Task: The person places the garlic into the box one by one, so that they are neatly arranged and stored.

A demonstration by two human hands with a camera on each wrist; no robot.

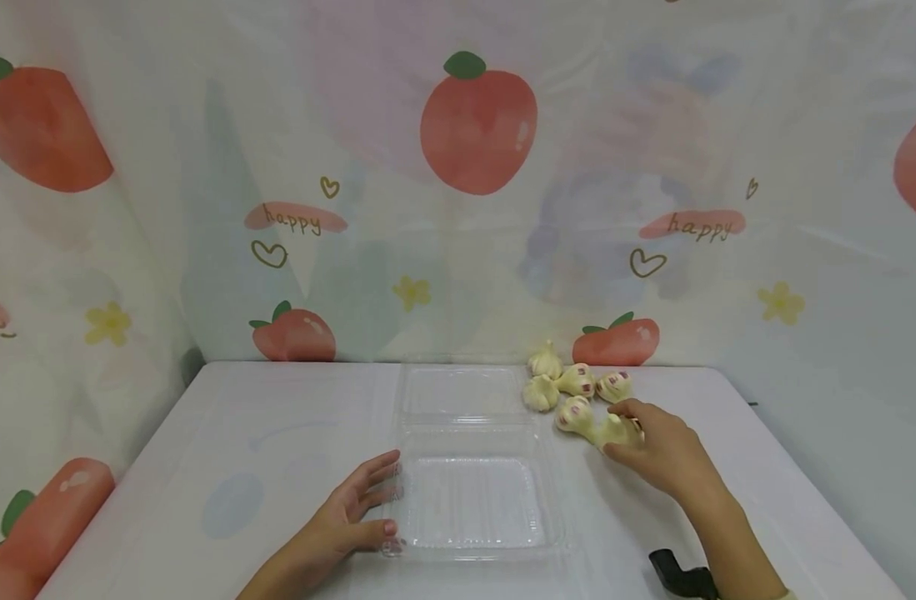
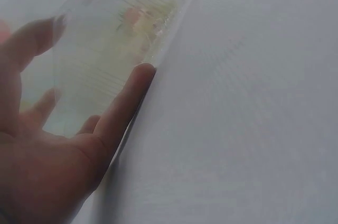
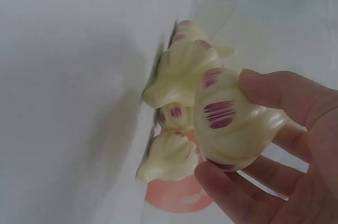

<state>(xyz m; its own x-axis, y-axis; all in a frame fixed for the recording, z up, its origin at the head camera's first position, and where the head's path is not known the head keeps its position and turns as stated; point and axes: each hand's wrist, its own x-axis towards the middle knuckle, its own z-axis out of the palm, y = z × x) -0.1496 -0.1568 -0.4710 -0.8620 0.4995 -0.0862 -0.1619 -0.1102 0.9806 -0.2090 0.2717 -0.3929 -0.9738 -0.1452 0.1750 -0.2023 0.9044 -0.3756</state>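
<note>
A clear plastic clamshell box (image 1: 465, 500) lies with its lid (image 1: 461, 392) folded back toward the rear wall. My left hand (image 1: 352, 504) touches its left side, fingers extended and thumb near the front corner; the left wrist view shows a fingertip (image 2: 142, 71) at the box's edge. My right hand (image 1: 671, 454) pinches a pale garlic bulb (image 3: 222, 121) with purple streaks between thumb and fingers. Just behind it are several more garlic bulbs: one nearest the held one (image 1: 575, 415), others behind, such as a bulb (image 1: 540, 393) beside the lid.
The white table (image 1: 292, 467) meets a printed fabric wall (image 1: 458, 250) at the back and sides. A black angled object (image 1: 681, 577) shows at the right forearm, near the front of the view.
</note>
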